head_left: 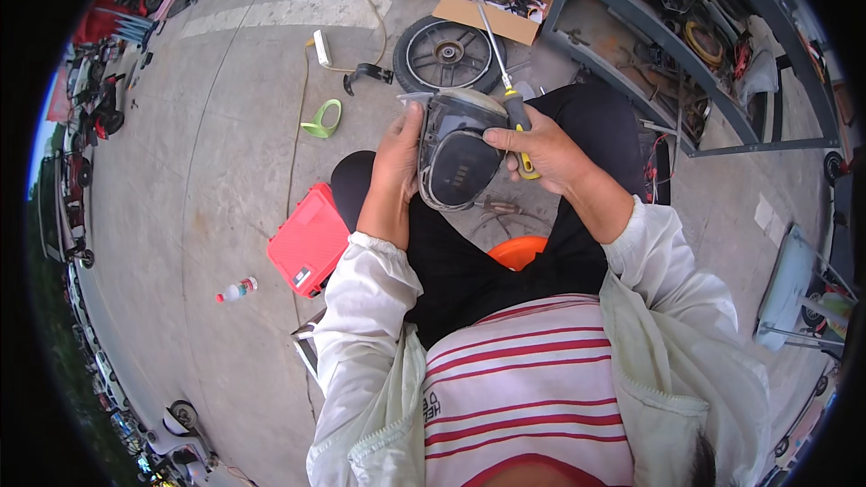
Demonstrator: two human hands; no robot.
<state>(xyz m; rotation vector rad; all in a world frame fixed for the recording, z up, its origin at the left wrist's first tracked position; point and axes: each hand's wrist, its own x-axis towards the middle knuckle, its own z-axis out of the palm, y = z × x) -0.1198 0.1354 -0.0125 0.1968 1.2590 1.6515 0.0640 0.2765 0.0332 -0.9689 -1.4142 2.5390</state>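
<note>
Between my hands I hold a dark grey-black plastic housing (456,165) with a rounded, dark oval face. My left hand (399,146) is closed on its left side, fingers mostly hidden behind it, near a small translucent flap at the top. My right hand (539,146) is closed on a screwdriver (518,115) with a yellow-and-black handle, its shaft pointing up and away, while the thumb presses on the housing's right edge. Both hands are above my black-trousered legs (595,126).
Beyond lie a wheel (419,43), cardboard box (487,22), black bracket (365,77), white power strip (321,49) with cord, and green plastic piece (321,122). Steel shelving (695,63) stands right. A red case (302,234), bottle (236,289) and orange bowl (514,252) sit nearby. Scooters (180,433) line the left.
</note>
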